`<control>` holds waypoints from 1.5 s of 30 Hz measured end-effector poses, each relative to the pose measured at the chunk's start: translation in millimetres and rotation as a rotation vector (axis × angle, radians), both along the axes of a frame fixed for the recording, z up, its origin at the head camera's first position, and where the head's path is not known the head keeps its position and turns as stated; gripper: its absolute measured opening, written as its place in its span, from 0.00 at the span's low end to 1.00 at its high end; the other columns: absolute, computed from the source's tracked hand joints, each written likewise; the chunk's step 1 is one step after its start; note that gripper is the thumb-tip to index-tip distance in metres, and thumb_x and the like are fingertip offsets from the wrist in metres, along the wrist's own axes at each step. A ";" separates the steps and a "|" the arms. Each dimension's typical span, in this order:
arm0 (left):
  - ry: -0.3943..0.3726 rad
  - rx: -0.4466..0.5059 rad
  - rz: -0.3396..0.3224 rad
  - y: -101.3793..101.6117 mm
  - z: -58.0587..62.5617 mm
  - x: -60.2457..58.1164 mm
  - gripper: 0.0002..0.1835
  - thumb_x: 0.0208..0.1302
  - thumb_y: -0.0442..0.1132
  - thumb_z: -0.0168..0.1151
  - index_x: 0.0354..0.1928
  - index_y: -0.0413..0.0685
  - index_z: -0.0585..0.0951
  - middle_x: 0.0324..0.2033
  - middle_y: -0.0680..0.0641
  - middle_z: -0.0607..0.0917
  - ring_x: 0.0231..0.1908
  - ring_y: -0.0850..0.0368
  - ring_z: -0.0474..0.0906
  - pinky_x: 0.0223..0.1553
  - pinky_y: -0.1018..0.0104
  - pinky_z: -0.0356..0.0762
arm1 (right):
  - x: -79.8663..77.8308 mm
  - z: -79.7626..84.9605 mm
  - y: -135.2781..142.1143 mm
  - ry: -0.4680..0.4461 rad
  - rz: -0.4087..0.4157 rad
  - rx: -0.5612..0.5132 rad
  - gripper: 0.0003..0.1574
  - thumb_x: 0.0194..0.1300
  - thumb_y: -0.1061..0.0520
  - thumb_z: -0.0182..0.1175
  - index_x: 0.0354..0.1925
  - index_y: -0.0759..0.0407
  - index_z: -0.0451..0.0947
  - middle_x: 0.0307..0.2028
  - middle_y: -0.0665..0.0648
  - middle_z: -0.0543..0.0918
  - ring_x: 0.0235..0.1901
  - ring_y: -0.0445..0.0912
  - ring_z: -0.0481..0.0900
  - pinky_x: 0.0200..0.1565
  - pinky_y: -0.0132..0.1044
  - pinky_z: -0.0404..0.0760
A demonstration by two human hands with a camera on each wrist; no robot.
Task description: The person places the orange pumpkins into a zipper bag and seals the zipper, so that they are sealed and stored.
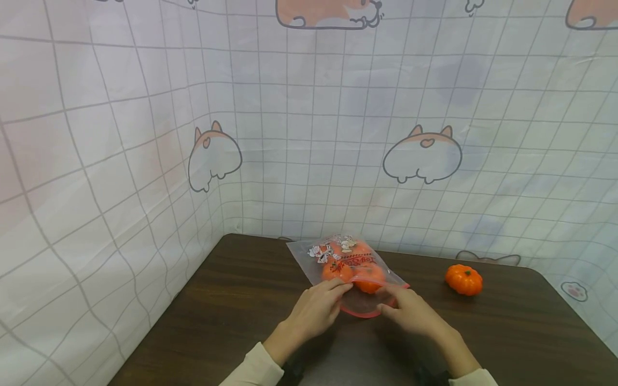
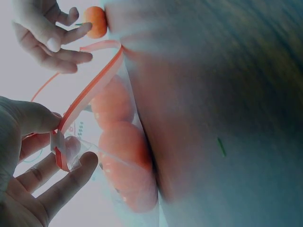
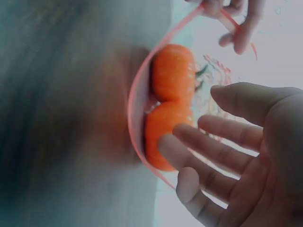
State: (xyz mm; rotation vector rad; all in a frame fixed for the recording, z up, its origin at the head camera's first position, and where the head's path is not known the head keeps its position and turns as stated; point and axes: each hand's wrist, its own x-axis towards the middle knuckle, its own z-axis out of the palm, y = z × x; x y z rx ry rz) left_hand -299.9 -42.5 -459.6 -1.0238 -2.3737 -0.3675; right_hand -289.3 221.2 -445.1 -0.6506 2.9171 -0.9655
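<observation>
A clear zip bag with a red-edged mouth and printed cartoon figures lies on the table, its mouth towards me. Several small orange pumpkins are inside it. My left hand pinches the red zip edge at the mouth's left end, thumb against fingers. At the other side of the mouth is my right hand, its fingers spread and loosely bent, holding nothing. In the right wrist view the mouth gapes in a curve, with two pumpkins showing just within.
One loose orange pumpkin sits on the dark wooden table to the right of the bag. A small green sliver lies on the tabletop. Behind and to the left hangs a white gridded cloth with cartoon dogs.
</observation>
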 end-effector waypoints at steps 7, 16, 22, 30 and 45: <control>-0.002 0.001 -0.002 0.3 -0.7 -1.3 0.19 0.70 0.37 0.62 0.61 0.54 0.83 0.53 0.56 0.86 0.51 0.60 0.85 0.48 0.64 0.84 | -1.8 12.5 13.8 -0.047 -0.029 -0.091 0.19 0.72 0.50 0.62 0.55 0.59 0.80 0.40 0.55 0.88 0.36 0.47 0.84 0.34 0.34 0.81; -0.011 -0.001 0.000 -0.3 -0.9 -0.5 0.19 0.69 0.37 0.63 0.61 0.53 0.83 0.53 0.56 0.86 0.50 0.60 0.85 0.47 0.64 0.84 | -5.1 17.8 38.1 0.034 -0.185 -0.144 0.13 0.73 0.53 0.62 0.50 0.59 0.80 0.35 0.56 0.87 0.33 0.48 0.83 0.32 0.34 0.80; -0.010 0.012 -0.005 -1.2 -0.4 -0.8 0.19 0.69 0.36 0.63 0.61 0.53 0.83 0.53 0.56 0.86 0.49 0.60 0.85 0.46 0.64 0.84 | -4.4 19.9 58.5 0.106 -0.328 -0.143 0.15 0.74 0.51 0.60 0.52 0.58 0.79 0.43 0.59 0.86 0.38 0.46 0.81 0.36 0.36 0.78; -0.009 0.025 -0.010 -1.4 -1.4 -1.8 0.19 0.67 0.35 0.64 0.60 0.53 0.84 0.52 0.55 0.87 0.48 0.60 0.85 0.44 0.64 0.84 | -5.8 14.2 90.3 0.146 -0.456 -0.180 0.23 0.76 0.46 0.56 0.58 0.61 0.77 0.53 0.65 0.83 0.52 0.62 0.82 0.39 0.43 0.81; -0.035 0.005 -0.008 -1.7 -0.2 -1.5 0.19 0.69 0.36 0.62 0.60 0.53 0.84 0.52 0.56 0.86 0.49 0.61 0.85 0.45 0.64 0.84 | -8.8 5.9 127.7 0.138 -0.610 -0.211 0.31 0.74 0.52 0.57 0.65 0.71 0.68 0.63 0.78 0.67 0.59 0.73 0.70 0.55 0.65 0.73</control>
